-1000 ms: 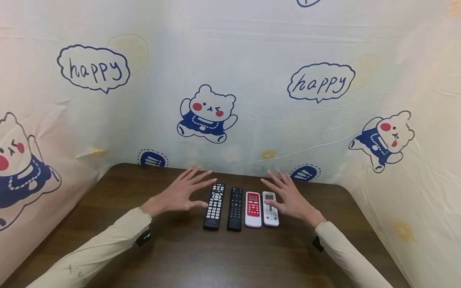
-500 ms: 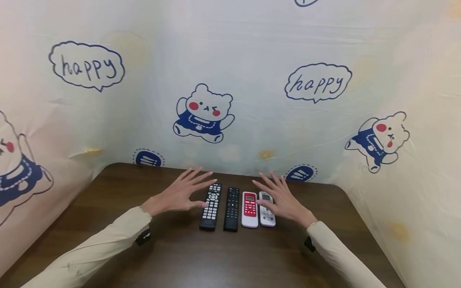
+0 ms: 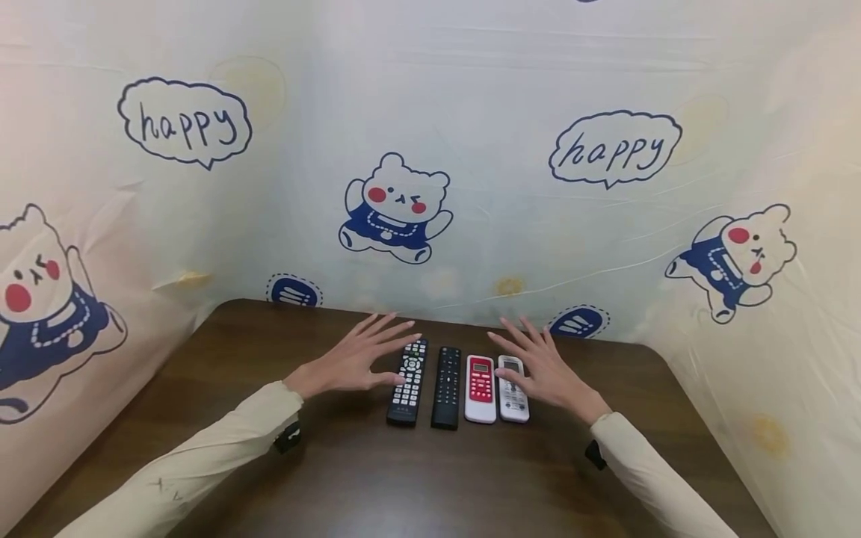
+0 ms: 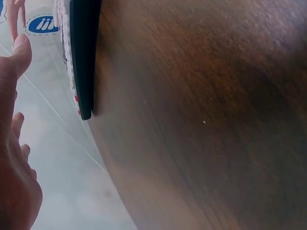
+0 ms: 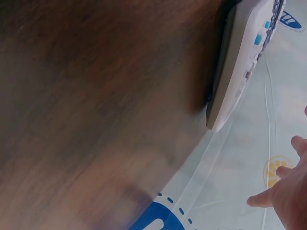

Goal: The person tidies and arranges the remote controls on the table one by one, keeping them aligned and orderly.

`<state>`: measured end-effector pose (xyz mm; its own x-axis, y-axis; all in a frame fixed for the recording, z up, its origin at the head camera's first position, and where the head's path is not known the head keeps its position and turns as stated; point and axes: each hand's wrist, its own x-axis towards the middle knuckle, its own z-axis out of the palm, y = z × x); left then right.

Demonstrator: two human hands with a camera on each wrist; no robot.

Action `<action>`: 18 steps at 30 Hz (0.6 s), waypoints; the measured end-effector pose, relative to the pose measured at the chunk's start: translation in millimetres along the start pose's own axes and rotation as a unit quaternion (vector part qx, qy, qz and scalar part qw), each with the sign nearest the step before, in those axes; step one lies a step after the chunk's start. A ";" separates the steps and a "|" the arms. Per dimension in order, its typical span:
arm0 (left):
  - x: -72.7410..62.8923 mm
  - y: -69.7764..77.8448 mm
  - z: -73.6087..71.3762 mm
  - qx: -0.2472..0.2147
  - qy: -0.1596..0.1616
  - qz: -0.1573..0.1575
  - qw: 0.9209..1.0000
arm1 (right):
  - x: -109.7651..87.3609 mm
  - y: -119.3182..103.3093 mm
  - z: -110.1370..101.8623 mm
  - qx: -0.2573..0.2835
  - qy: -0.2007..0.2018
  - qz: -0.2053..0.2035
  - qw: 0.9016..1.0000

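In the head view a row of remote controls lies on the table. Leftmost is a black remote with white buttons (image 3: 406,400), then a slim black remote (image 3: 446,388), a red-and-white remote (image 3: 480,407) and a white remote (image 3: 515,407). My left hand (image 3: 353,361) is spread with its thumb and a finger over the leftmost remote. Over the white one my right hand (image 3: 548,372) spreads its fingers, covering part of it. The left wrist view has the left hand (image 4: 17,163) apart from the black remote's edge. Likewise the right hand (image 5: 292,191) is apart from the white remote in the right wrist view.
The dark wooden table (image 3: 377,486) has rounded far corners. A pale curtain (image 3: 484,119) printed with bears and the word "happy" hangs around its back and sides. Dark wrist straps show below both sleeves.
Both spread hands have edged slightly inward over the remotes, the right a little leftward and the left a little rightward. The head view shifts sideways. The remotes lie as before.
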<state>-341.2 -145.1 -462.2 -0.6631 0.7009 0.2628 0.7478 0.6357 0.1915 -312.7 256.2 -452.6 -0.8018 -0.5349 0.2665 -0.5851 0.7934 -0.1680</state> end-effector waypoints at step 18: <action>-5.2 -3.3 1.6 0.006 0.017 -0.015 1.000 | 1.0 -5.5 9.8 0.024 -0.021 -0.004 0.999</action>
